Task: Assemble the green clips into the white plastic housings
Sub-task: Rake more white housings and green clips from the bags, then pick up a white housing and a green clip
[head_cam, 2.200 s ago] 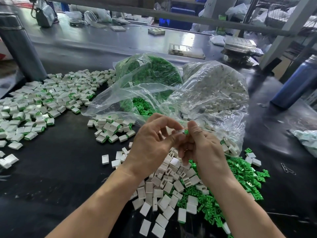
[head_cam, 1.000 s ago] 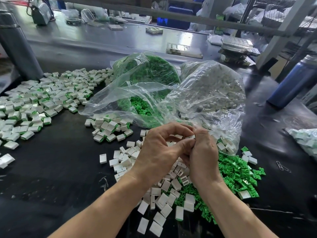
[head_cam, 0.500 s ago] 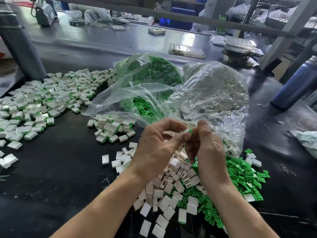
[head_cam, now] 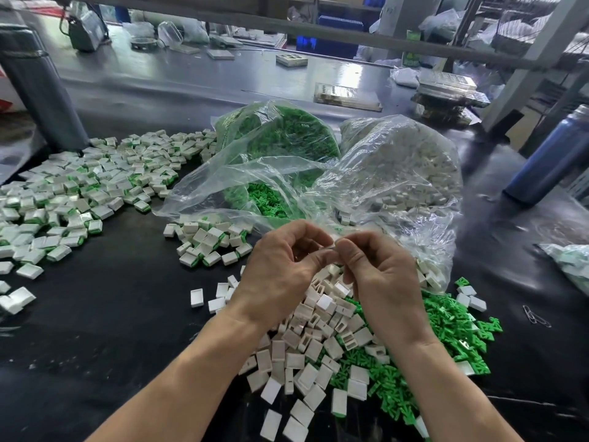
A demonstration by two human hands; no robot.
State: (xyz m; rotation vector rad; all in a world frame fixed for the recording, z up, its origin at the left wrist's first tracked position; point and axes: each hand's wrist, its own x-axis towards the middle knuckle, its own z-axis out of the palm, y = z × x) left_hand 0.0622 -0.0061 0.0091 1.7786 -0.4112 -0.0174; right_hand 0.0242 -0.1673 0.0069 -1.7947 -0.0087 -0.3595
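My left hand (head_cam: 280, 269) and my right hand (head_cam: 379, 275) meet fingertip to fingertip above the table, pinching one small white housing (head_cam: 331, 247) between them; the fingers hide most of it. Below the hands lies a heap of empty white housings (head_cam: 314, 352), with a heap of loose green clips (head_cam: 446, 327) to its right. Assembled white-and-green pieces (head_cam: 207, 242) sit in a small cluster just left of the hands, and a wide spread of assembled pieces (head_cam: 83, 186) covers the left of the table.
Two open clear bags stand behind the hands: one of green clips (head_cam: 280, 145), one of white housings (head_cam: 411, 167). A grey post (head_cam: 35, 81) rises at far left, a blue bottle (head_cam: 554, 157) at right. Another bag (head_cam: 570, 260) lies at the right edge, paper clips (head_cam: 535, 315) nearby.
The hands have stayed together over the pile, shifting only slightly. The green tip that showed between the fingertips half a second ago is no longer visible.
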